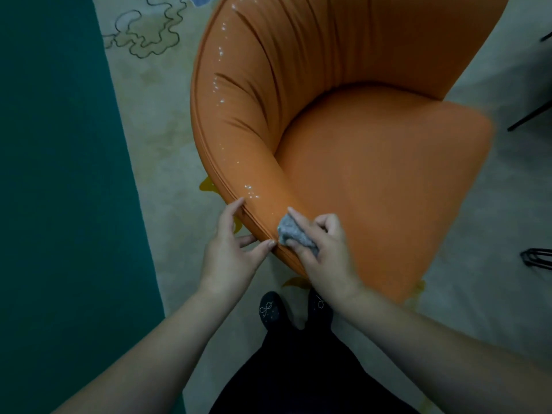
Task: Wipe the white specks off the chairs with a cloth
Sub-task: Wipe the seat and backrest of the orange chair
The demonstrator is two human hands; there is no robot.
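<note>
Our right hand point(321, 249) has its grip closed round a small bunched grey cloth point(294, 233), the index finger stretched out along the top of the wad and the other fingers curled over it. We press the cloth against the near end of the curved armrest of a round orange upholstered tub chair point(373, 174), close to the piped outer edge. Our left hand point(231, 249) holds nothing; its grip is loose and spread, with the fingertips touching the chair's piped rim just beside the cloth and the thumb tip resting on the edge right next to it.

White specks point(249, 191) sit in a cluster on the armrest just beyond the cloth, and more of them point(216, 85) run in a scattered line up along the top of the pleated backrest toward the far side. We see no specks on the smooth seat cushion.

Below the chair we see our two feet in black socks with small sparkly patterns point(270, 309) and dark trousers. We stand on a pale carpet with dark squiggly outlines point(143, 34), bordered on the left by a teal floor strip point(53, 174). Thin black metal legs point(530, 115) of other furniture show at the right edge.
</note>
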